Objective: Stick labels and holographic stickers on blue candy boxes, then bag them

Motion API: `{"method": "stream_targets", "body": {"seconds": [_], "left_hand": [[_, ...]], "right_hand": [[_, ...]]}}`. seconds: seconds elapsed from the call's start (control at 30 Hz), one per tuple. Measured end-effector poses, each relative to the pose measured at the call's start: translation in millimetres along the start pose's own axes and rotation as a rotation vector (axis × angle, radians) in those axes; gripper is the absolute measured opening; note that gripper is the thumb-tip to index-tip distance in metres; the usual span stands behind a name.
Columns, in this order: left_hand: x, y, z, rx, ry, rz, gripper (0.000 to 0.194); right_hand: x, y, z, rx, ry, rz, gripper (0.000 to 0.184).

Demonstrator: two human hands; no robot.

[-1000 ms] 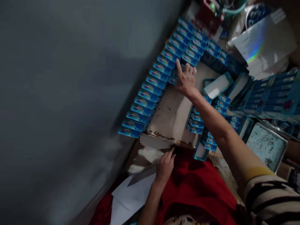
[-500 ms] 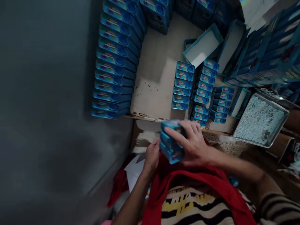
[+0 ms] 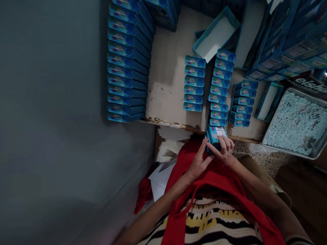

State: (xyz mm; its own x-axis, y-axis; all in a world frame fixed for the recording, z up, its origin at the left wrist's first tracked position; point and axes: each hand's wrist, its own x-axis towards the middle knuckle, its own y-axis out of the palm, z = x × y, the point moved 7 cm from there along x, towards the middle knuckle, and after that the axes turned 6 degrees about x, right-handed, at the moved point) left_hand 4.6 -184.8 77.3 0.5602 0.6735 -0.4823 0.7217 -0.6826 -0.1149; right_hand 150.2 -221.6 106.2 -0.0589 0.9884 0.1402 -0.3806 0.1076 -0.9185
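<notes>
Small blue printed boxes (image 3: 217, 133) sit at the near edge of the table, at the front end of a middle row of like boxes (image 3: 219, 92). My right hand (image 3: 223, 149) is closed round their near and right side, fingers bent over the top. Flat against their left side rest the straight fingers of my left hand (image 3: 199, 163), thumb spread apart. A light panel with fine print shows on the held boxes. How many are held is partly hidden by my fingers.
Left of the middle row stands a shorter row (image 3: 193, 85), and another (image 3: 244, 103) is to its right. A long row (image 3: 127, 71) lines the wall. Open trays (image 3: 217, 34) lie behind. A metal pan (image 3: 293, 126) holds pale blue pellets at right.
My right hand has carried the boxes right and forward, from above my lap to the front of the middle row. My left hand has followed and now touches their side.
</notes>
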Motion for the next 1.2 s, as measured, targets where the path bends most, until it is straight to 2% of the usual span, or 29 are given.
{"method": "stream_targets", "body": {"seconds": [0.1, 0.2, 0.33, 0.53, 0.73, 0.9, 1.0, 1.1, 1.2], "left_hand": [[3.7, 12.7, 6.4, 0.1, 0.053, -0.058, 0.078], [9.9, 18.0, 5.6, 0.163, 0.099, -0.082, 0.071], [15.4, 12.5, 6.1, 0.19, 0.044, -0.161, 0.065], [19.4, 8.8, 15.8, 0.212, -0.038, -0.19, 0.054], [28.4, 9.8, 16.0, 0.264, -0.013, -0.295, 0.043], [39.3, 8.5, 24.7, 0.222, 0.009, -0.351, 0.035], [44.9, 5.2, 35.4, 0.159, -0.01, -0.338, 0.048], [49.5, 5.5, 46.0, 0.064, -0.08, -0.275, 0.064], [52.5, 8.4, 46.2, 0.053, -0.102, -0.212, 0.063]], "right_hand": [[-4.1, -1.2, -2.8, -0.066, 0.074, -0.036, 0.07], [-2.3, -6.1, -5.7, -0.089, 0.075, -0.044, 0.07], [1.6, 2.0, -9.1, -0.039, -0.003, 0.058, 0.064], [12.6, 16.3, -17.1, 0.042, 0.035, 0.291, 0.056], [36.5, 19.2, -32.8, 0.163, -0.079, 0.442, 0.068], [34.0, 28.1, -40.4, 0.198, -0.199, 0.407, 0.065], [28.8, 31.5, -39.9, 0.163, -0.209, 0.402, 0.065], [27.3, 34.0, -40.3, 0.185, -0.187, 0.425, 0.06], [28.4, 36.4, -42.8, 0.206, -0.175, 0.439, 0.059]]}}
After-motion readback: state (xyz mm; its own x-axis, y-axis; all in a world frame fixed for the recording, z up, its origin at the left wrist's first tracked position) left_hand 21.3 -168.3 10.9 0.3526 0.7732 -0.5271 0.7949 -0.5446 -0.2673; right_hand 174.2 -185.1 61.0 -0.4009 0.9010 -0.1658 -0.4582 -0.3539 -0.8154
